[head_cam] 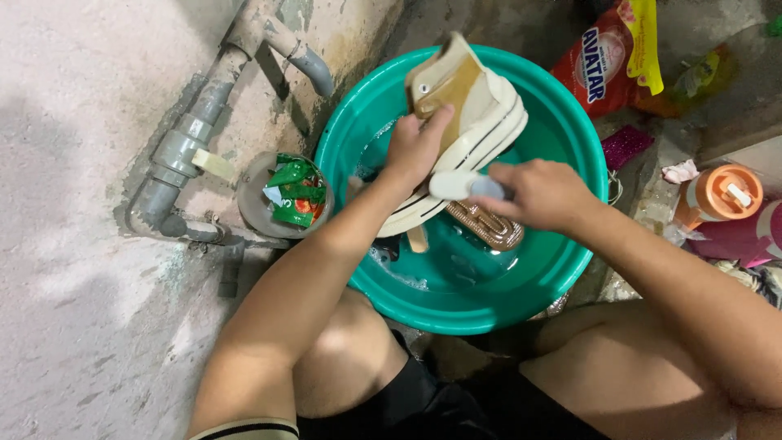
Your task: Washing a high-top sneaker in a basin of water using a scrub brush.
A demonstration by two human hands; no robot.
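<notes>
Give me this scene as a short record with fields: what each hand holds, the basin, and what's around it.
Left hand: left hand grips a cream high-top shoe, tilted over the basin
Right hand: right hand holds a white-handled brush against the shoe's sole edge
Basin: green basin with water; a second shoe lies sole up inside
Left of basin: grey pipe, small bowl of green sachets
Right of basin: red pouch, orange-lidded jar

Harsh overhead light, washed-out glare on the concrete wall [90,98], dim upper corners, slight blur.
</notes>
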